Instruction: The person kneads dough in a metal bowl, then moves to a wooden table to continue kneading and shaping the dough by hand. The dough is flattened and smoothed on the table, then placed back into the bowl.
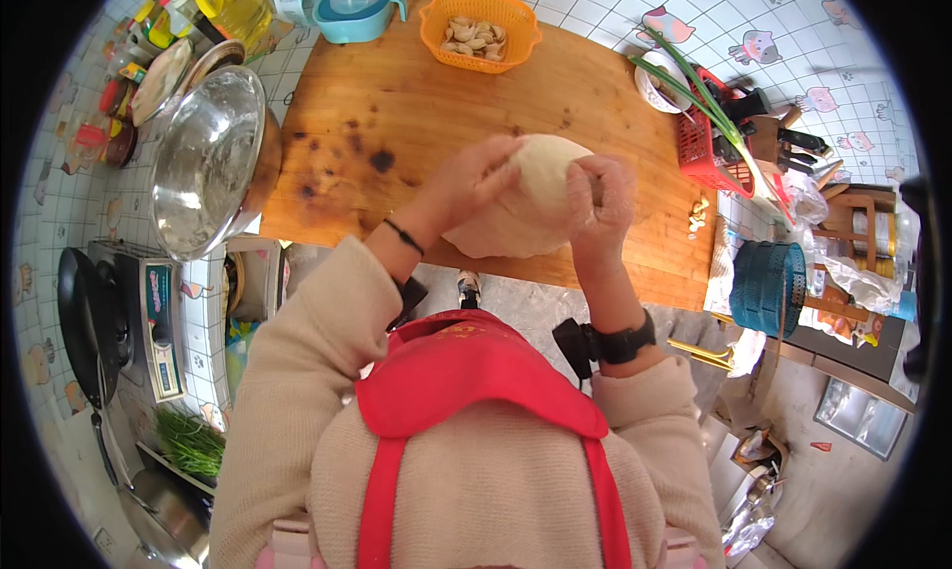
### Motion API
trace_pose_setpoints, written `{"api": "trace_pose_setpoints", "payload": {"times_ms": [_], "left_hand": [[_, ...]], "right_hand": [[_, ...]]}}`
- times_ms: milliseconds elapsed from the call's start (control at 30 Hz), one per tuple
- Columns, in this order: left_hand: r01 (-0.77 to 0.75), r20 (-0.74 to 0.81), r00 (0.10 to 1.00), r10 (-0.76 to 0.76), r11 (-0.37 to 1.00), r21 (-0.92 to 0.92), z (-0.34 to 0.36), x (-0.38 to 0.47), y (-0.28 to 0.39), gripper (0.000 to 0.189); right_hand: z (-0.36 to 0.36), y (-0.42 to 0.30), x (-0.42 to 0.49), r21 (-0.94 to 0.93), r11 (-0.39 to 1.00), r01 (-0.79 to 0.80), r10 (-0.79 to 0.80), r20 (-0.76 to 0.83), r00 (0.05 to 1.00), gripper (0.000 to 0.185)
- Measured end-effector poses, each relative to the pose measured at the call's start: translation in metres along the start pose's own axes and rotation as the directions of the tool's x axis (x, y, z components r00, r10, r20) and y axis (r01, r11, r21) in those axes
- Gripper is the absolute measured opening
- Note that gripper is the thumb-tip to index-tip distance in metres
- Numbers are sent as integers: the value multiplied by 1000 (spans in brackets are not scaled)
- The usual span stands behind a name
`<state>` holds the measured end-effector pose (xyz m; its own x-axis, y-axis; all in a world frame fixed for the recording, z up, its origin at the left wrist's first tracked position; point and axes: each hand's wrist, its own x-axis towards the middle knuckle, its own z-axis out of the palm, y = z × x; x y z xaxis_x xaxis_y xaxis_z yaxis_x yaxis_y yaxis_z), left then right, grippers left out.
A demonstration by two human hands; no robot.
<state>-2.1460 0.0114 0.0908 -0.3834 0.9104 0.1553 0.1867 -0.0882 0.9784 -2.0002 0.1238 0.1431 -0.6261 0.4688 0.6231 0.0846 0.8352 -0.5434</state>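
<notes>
A large pale lump of dough point(549, 173) is between my two hands over the front part of the wooden table point(595, 93). Its lower part reaches to the table's front edge; whether it rests fully on the wood I cannot tell. My left hand point(476, 179) is against the dough's left side, fingers spread along it and slightly blurred. My right hand point(601, 197), whitened as if by flour, curls its fingers onto the right edge of the dough.
A large steel bowl point(212, 164) with whitish residue stands at the left. Behind are an orange basket point(480, 62) of garlic cloves and a blue lidded container point(361, 8). At right are a red basket point(693, 149), green onions point(710, 104), a knife block point(770, 149) and loose garlic cloves point(697, 218).
</notes>
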Motion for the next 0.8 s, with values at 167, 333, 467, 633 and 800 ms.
{"api": "trace_pose_setpoints", "payload": {"times_ms": [167, 333, 467, 633, 800], "left_hand": [[1, -67, 998, 1, 1000, 28, -12, -36, -33, 50], [78, -163, 985, -63, 993, 84, 13, -55, -42, 63], [168, -130, 978, -165, 986, 9, 21, -75, -46, 69], [152, -159, 979, -129, 978, 145, 23, -47, -62, 70], [300, -228, 917, -326, 943, -140, 43, -12, -29, 71]], "right_hand": [[20, 30, -6, -221, 969, -112, 58, -238, 970, 33], [18, -3, -37, -287, 957, -40, 48, 20, 999, 23], [24, -23, -63, -285, 929, 237, -191, 181, 965, 17], [55, 55, -39, -280, 913, 298, -236, 234, 943, 21], [68, 118, 44, -123, 966, 228, -175, 341, 924, 13]]}}
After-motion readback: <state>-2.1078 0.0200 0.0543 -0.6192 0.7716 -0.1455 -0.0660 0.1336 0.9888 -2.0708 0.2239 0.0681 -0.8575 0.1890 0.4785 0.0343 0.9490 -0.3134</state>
